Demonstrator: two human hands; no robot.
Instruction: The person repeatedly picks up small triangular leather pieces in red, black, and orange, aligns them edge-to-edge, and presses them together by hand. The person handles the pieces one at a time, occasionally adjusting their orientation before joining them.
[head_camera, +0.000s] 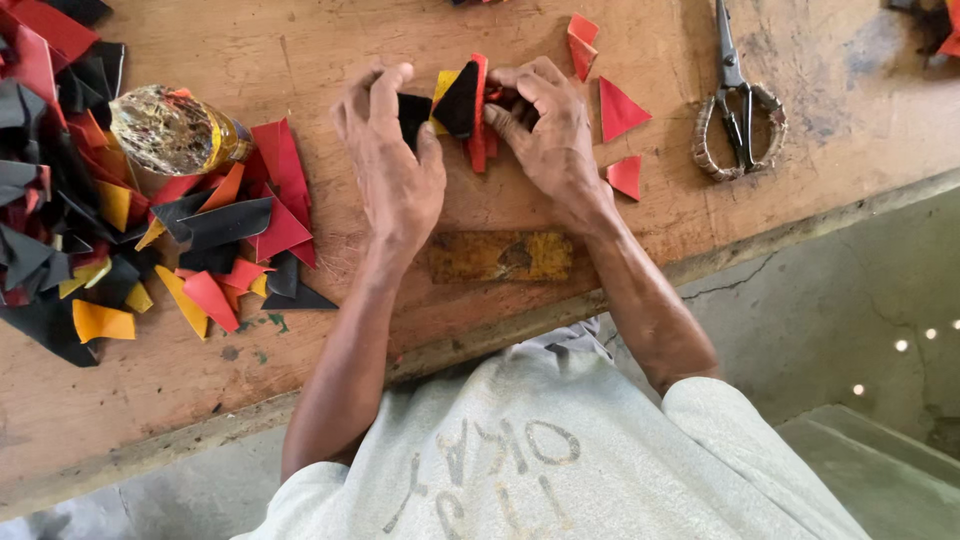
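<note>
My left hand (392, 160) rests on the wooden table (300, 40) with its fingers pinching a black cut piece (410, 112). My right hand (550, 125) grips a small bundle of black, yellow and red pieces (462, 100) between thumb and fingers. The two hands meet over this bundle near the table's far middle. Part of the bundle is hidden under my fingers.
A heap of black, red, yellow and orange scraps (90, 220) fills the left side, with a clear plastic bottle (175, 128) lying on it. Loose red triangles (618, 110) lie right of my hands. Scissors (738, 100) with wrapped handles lie at the far right. The table edge (560, 310) runs diagonally near my body.
</note>
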